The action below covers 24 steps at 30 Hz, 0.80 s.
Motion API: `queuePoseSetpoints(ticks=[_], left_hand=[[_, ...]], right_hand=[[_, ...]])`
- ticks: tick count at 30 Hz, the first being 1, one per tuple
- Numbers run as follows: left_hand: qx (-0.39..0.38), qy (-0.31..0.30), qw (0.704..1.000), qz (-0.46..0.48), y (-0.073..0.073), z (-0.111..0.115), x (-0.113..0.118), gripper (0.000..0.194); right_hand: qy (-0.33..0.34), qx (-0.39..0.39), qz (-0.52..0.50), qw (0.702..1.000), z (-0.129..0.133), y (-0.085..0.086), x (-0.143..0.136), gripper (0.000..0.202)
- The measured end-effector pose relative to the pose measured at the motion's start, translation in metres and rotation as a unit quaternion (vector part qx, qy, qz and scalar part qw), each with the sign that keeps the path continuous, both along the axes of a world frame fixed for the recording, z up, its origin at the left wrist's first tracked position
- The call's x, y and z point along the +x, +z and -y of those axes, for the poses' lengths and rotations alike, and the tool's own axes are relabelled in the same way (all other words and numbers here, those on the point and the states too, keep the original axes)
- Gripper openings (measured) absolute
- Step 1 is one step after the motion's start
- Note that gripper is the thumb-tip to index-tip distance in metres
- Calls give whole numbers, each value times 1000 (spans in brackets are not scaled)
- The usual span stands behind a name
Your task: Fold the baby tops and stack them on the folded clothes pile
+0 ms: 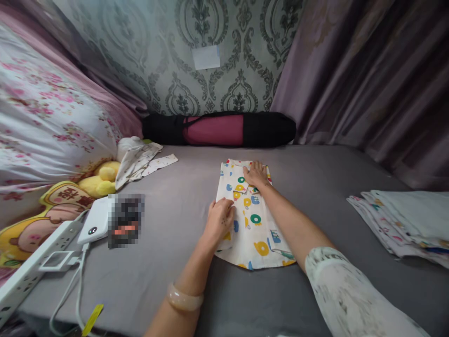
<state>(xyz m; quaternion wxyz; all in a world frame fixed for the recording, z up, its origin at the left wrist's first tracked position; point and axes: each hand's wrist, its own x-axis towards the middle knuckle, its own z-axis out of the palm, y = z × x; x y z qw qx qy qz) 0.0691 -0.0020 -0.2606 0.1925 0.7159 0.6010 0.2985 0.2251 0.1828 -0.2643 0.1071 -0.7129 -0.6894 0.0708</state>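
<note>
A white child's garment (255, 234), printed with yellow, green and blue figures, lies on the grey bed sheet with its sides turned inward and its rounded hem toward me. My right hand (257, 175) rests flat on its far end, fingers stretched out. At the near left edge, my left hand (220, 216) has its fingers curled together against the cloth, apparently pinching a folded part of it. The cloth between those fingers is mostly hidden by the hand.
A stack of folded clothes (407, 224) lies at the right. On the left are a power strip (38, 262), a white power bank (96, 220) with cables, plush toys (52, 215) and a crumpled garment (140, 164). A long black and red bag (213, 129) lies along the wall.
</note>
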Motion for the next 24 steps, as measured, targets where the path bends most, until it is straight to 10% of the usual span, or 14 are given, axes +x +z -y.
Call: queuePoseSetpoints(ticks=[13,24], left_hand=[[13,29,999,27,3,-1,-6,21],[10,190,960,204,16,-10,-26,26]], right_hand=[[113,14,14,993,0,-3,-25,61],[219,23,37,975,44,2,-44,61]])
